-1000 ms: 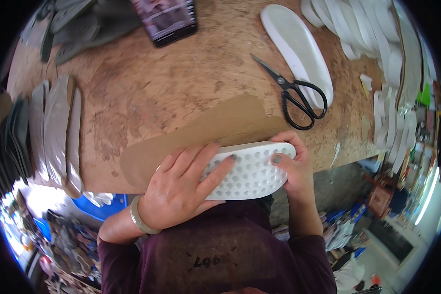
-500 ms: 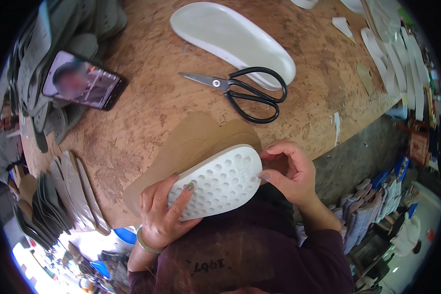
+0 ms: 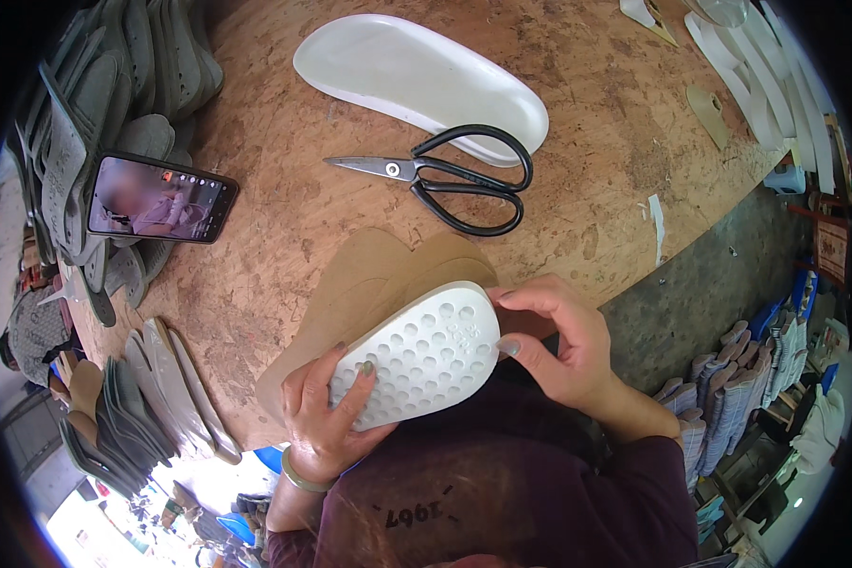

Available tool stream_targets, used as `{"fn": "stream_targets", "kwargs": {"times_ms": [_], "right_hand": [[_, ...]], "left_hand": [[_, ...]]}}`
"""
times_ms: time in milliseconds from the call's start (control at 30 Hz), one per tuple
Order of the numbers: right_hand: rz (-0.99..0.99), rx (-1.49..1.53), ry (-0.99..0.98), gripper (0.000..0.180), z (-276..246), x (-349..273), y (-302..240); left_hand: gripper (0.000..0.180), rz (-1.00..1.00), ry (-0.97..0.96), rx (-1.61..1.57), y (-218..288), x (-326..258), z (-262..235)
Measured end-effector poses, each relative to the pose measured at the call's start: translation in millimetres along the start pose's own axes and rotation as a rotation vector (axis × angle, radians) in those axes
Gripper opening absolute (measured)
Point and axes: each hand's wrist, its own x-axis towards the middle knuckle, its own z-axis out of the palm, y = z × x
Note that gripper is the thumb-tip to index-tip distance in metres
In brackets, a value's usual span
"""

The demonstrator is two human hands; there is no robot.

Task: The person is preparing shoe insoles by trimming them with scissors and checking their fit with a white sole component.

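Gripping the white dimpled sole by its left end, the left hand is closed on it, one fingertip pressed over the dimples. The right hand sits at the sole's other end, thumb and forefinger parted about the rim; whether either tip touches the edge, I cannot tell. The sole is held dimpled face up at the near edge of the table, in front of the wearer's dark top.

For good handling, the left hand probably does best with a firm hold that does not bend the sole, since its end is otherwise poorly supported. The right fingertips likely want a light touch along the rim, and the tilt should leave both face and edge in sight.

Just beyond the sole, and partly hidden by it, lie overlapping brown sheet pieces. Farther off, black-handled scissors lie with one loop over a second white sole. To the left, a phone lies against stacked grey pieces; white strips lie at the far right corner. Past the table's edge, grey floor shows, with piled slippers at right.
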Motion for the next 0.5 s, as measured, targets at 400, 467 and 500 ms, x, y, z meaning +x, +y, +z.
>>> {"fn": "stream_targets", "kwargs": {"times_ms": [400,467,500], "right_hand": [[-0.291,-0.419,-0.017,0.049,2.0,1.5,-1.3],[-0.287,-0.427,-0.025,0.050,2.1,1.2,0.6],[-0.284,-0.438,-0.032,0.050,2.1,1.1,1.7]], "left_hand": [[0.060,-0.002,-0.039,0.096,4.3,1.3,1.8],[0.061,0.001,-0.038,0.111,6.1,2.1,2.0],[0.062,0.006,-0.034,0.126,6.6,2.6,2.0]]}}
